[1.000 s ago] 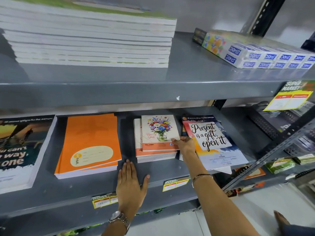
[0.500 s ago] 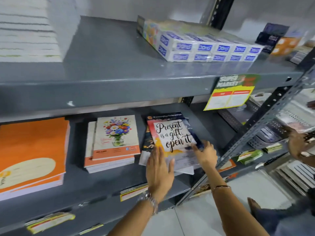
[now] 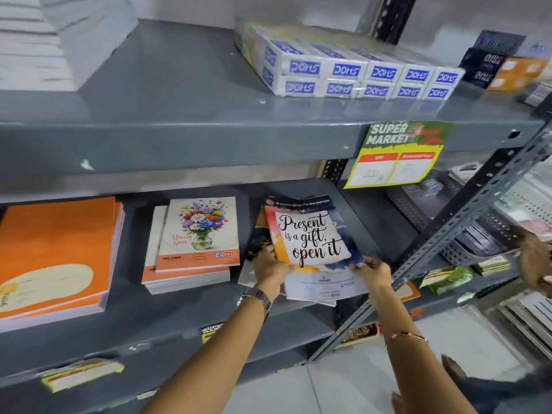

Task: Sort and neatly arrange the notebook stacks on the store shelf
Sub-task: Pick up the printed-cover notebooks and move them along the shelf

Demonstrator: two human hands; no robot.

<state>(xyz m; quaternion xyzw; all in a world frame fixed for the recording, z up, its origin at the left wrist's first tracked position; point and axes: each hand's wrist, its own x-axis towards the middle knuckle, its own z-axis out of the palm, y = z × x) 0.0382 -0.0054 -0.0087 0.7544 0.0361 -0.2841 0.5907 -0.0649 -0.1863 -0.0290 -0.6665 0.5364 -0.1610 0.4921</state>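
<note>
A loose, uneven pile of notebooks lies at the right end of the middle grey shelf (image 3: 179, 318). Its top one is the "Present is a gift, open it" notebook (image 3: 310, 240), tilted up at the front. My left hand (image 3: 270, 267) grips its lower left edge. My right hand (image 3: 372, 268) grips its lower right edge. Left of it stands a stack of flower-cover notebooks (image 3: 197, 243), its top copy shifted to the right. A thick stack of orange notebooks (image 3: 56, 255) lies further left.
The upper shelf (image 3: 179, 85) holds a wrapped block of DOMS boxes (image 3: 352, 70) and a white stack (image 3: 33, 43) at far left. A Super Market price tag (image 3: 397, 153) hangs from its edge. A slotted steel upright (image 3: 466, 228) crosses at right, another person's hand (image 3: 537, 261) beyond it.
My left hand left the shelf edge and moved right to the "Present is a gift" notebook; both hands now hold its lower edge, lifted. The view swung right.
</note>
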